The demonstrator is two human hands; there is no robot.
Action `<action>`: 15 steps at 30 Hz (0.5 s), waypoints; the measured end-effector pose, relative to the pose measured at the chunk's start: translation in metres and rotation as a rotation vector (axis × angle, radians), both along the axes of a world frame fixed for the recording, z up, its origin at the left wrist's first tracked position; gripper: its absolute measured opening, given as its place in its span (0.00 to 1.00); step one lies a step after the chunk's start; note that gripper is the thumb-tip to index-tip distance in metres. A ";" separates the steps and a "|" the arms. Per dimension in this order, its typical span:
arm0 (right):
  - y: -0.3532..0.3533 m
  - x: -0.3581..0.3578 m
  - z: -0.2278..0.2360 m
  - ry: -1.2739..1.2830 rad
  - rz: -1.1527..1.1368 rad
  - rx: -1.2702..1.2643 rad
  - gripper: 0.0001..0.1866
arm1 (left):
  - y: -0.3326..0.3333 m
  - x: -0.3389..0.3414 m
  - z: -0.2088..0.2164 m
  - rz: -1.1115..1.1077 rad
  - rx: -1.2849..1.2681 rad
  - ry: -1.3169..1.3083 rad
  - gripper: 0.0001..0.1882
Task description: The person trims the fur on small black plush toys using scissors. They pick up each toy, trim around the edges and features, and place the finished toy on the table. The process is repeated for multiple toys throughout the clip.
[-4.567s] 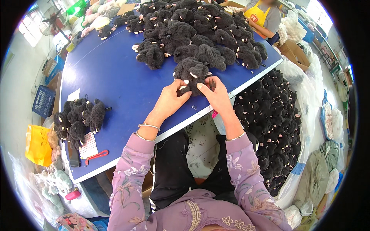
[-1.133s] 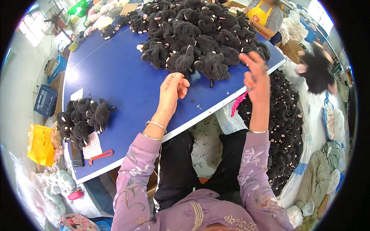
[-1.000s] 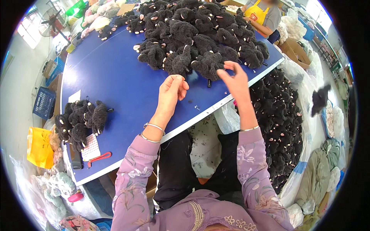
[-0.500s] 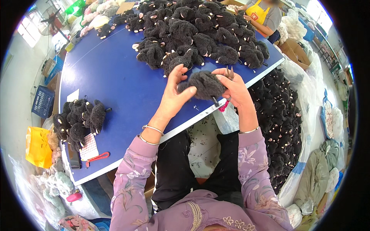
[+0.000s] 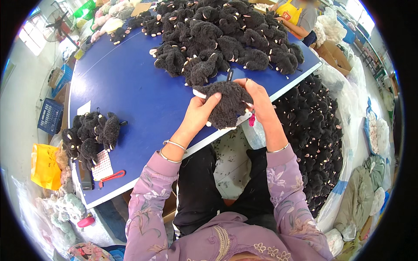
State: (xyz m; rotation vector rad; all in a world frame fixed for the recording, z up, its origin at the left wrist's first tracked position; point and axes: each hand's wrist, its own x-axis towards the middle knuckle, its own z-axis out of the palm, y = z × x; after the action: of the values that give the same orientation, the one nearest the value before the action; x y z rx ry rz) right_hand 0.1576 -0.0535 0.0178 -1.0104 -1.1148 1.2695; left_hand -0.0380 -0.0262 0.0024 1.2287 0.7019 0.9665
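A fluffy black plush toy (image 5: 228, 106) with small pale parts is held between my two hands above the table's near edge, and a black loop tag sticks up from it. My left hand (image 5: 197, 116) is closed on its left side, thumb lying on top of the fur. My right hand (image 5: 260, 102) grips the right side, its fingers partly hidden behind the toy. A bit of pink (image 5: 252, 120) shows just below the right hand. Beyond the hands, a big heap of similar black plush toys (image 5: 204, 32) covers the far part of the blue table (image 5: 130, 82).
At the table's left lie a smaller group of black plush toys (image 5: 89, 135), a dotted sheet (image 5: 102, 165) and a red strap (image 5: 114, 175). Many black toys fill a plastic-lined container (image 5: 311, 143) at my right. Another person in a yellow apron (image 5: 289, 12) sits across the table.
The plush toy has been turned in my hands, so its loop tag now points up and away. The snips blades that stuck up from my right hand are out of sight.
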 end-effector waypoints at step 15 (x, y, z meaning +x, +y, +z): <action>0.002 -0.002 -0.009 0.057 -0.183 0.024 0.11 | -0.007 -0.001 0.010 -0.280 -0.058 0.235 0.21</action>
State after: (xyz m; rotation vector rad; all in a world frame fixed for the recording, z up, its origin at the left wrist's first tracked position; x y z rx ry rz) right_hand 0.1557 -0.0517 0.0085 -1.0274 -0.9688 1.1284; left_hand -0.0389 -0.0335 0.0127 1.3610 0.7124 0.5726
